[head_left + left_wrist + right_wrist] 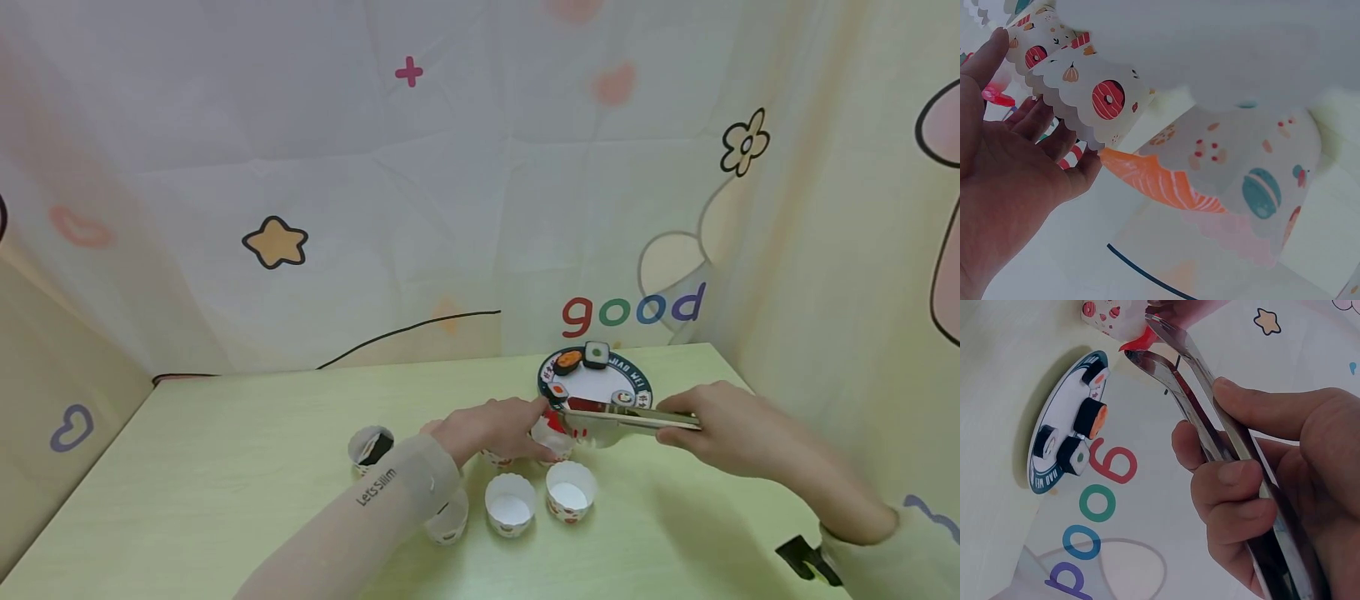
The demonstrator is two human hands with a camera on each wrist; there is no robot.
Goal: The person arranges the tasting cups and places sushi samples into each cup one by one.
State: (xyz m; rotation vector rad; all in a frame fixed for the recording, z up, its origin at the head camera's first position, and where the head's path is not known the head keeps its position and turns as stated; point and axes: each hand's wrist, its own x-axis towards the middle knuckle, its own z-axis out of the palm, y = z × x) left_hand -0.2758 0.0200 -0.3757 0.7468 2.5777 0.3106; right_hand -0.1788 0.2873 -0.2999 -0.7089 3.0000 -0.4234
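Observation:
My right hand (720, 425) grips a pair of metal tongs (1238, 434). Their tips are at a red piece (1140, 342) at the mouth of a printed paper cup (1107, 315); whether they pinch it is hard to tell. My left hand (498, 429) holds that cup from the left, thumb on the near side and fingers beyond. Behind the tongs lies a round plate (596, 386) bearing several toy sushi pieces, among them an orange-topped roll (567, 361) and a white roll (596, 353). Another cup in the left wrist view contains an orange salmon-like piece (1166, 184).
Nearer me stand a white paper cup (510, 507) and a second one (572, 490) to its right. Under my left forearm is a partly hidden cup (447, 523). Farther left, a cup (360, 442) contains a black piece. A printed curtain (337, 167) borders the table (247, 483).

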